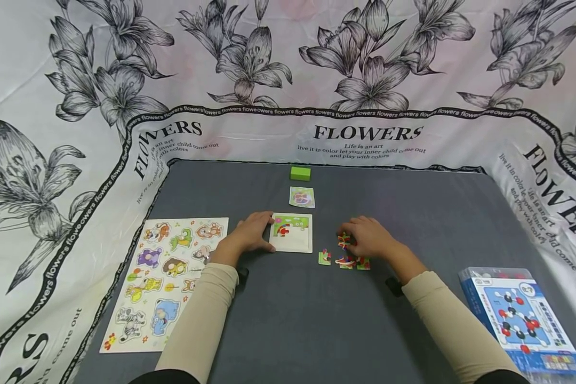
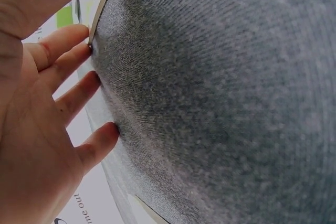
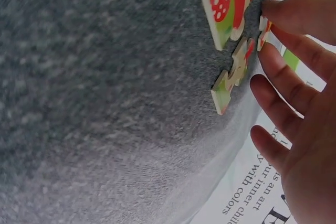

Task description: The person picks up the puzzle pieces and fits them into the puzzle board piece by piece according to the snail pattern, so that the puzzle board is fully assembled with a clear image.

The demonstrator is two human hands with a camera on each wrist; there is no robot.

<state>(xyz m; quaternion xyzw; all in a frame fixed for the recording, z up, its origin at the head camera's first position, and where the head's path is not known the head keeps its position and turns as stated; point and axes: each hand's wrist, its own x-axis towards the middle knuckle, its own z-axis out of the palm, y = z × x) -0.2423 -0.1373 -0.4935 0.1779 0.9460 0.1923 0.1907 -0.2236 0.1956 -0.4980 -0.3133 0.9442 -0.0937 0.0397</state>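
Note:
In the head view, a square puzzle board lies at the table's middle, its upper part filled with green and pink pieces. My left hand touches the board's left side with thumb and index finger. In the left wrist view its other fingertips rest on the cloth, fingers fairly straight. Right of the board, my right hand pinches a small puzzle piece between thumb and index finger, low over the table. Loose pieces lie close by: one on the left, others beneath the hand, one spotted red.
A picture card and a green block lie behind the board. An animal puzzle sheet is at the left, partly under the left forearm. A boxed molecule kit stands at the right edge. Flowered cloth borders the grey table.

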